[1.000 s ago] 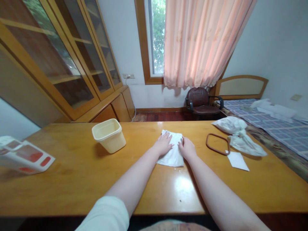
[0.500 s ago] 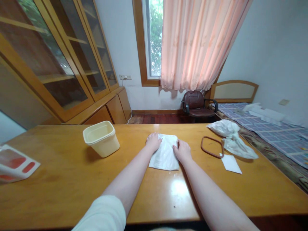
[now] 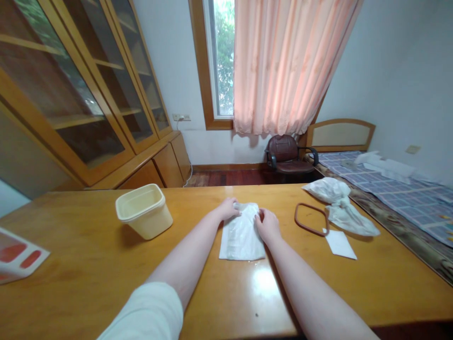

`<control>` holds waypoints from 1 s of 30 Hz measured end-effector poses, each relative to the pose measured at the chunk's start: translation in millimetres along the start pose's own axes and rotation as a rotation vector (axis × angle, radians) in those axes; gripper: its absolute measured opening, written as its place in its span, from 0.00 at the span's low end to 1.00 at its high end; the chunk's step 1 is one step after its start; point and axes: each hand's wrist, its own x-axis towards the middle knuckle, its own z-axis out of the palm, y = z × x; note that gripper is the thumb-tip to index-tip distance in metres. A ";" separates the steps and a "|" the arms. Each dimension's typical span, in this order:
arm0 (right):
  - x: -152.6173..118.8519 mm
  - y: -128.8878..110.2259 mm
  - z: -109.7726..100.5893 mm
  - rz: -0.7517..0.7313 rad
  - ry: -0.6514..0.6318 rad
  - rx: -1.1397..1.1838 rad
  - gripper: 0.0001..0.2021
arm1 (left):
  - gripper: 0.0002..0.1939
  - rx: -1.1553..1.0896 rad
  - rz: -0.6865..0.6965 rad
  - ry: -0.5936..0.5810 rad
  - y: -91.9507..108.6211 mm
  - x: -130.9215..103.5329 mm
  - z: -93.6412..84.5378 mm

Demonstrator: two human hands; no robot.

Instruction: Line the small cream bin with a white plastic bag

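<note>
A white plastic bag (image 3: 242,238), flattened and wrinkled into a rough rectangle, lies on the wooden table in front of me. At its far left corner, my left hand (image 3: 228,209) has its fingers closed on the edge. My right hand (image 3: 268,224) pinches the upper right edge between thumb and fingers. The far edge looks slightly bunched between the two hands, while the near edge rests flat on the tabletop.
A cream plastic tub (image 3: 152,217) stands open to the left. On the right lie a brown ring-shaped frame (image 3: 296,218), a white square pad (image 3: 341,244) and a knotted white bag (image 3: 354,217). A white and red container (image 3: 24,257) sits at the far left of the table (image 3: 88,283).
Both hands have gone from lying against the bag's sides to gripping its far edge, with fingers more curled. The view has tilted slightly.
</note>
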 end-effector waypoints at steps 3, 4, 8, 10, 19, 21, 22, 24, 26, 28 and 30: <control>0.4 0.5 0.2 0.004 -0.001 0.007 0.18 | 0.29 -0.124 -0.006 0.007 -2.8 -2.9 3.2; 0.3 0.5 0.3 0.004 -0.003 0.006 0.18 | 0.30 -0.158 -0.010 0.019 -4.1 -2.8 2.9; 0.3 0.4 1.2 0.011 0.000 0.000 0.19 | 0.28 -0.248 -0.027 0.082 -18.3 1.3 -12.8; 0.6 0.1 2.1 0.017 0.002 -0.005 0.18 | 0.30 -0.270 -0.048 0.118 -32.4 4.8 -28.1; -1.2 -3.2 4.3 0.011 -0.004 -0.059 0.18 | 0.35 -0.366 -0.125 0.297 -79.5 22.2 -57.4; -1.7 -4.0 4.4 0.000 -0.005 -0.067 0.18 | 0.37 -0.395 -0.117 0.328 -80.5 26.4 -51.6; -1.8 -4.3 4.5 -0.004 -0.008 -0.072 0.18 | 0.39 -0.406 -0.113 0.354 -80.3 28.6 -48.6; -1.6 -4.7 5.0 -0.011 -0.019 -0.083 0.18 | 0.43 -0.426 -0.100 0.408 -79.3 33.1 -44.1; -1.2 -4.7 5.7 -0.013 -0.029 -0.090 0.18 | 0.46 -0.444 -0.077 0.447 -78.2 36.1 -42.0; -1.0 -4.4 6.1 -0.014 -0.030 -0.091 0.18 | 0.46 -0.442 -0.047 0.484 -77.7 35.2 -42.0; -1.0 -4.0 6.1 -0.027 -0.029 -0.091 0.18 | 0.43 -0.414 -0.019 0.528 -77.3 28.2 -41.8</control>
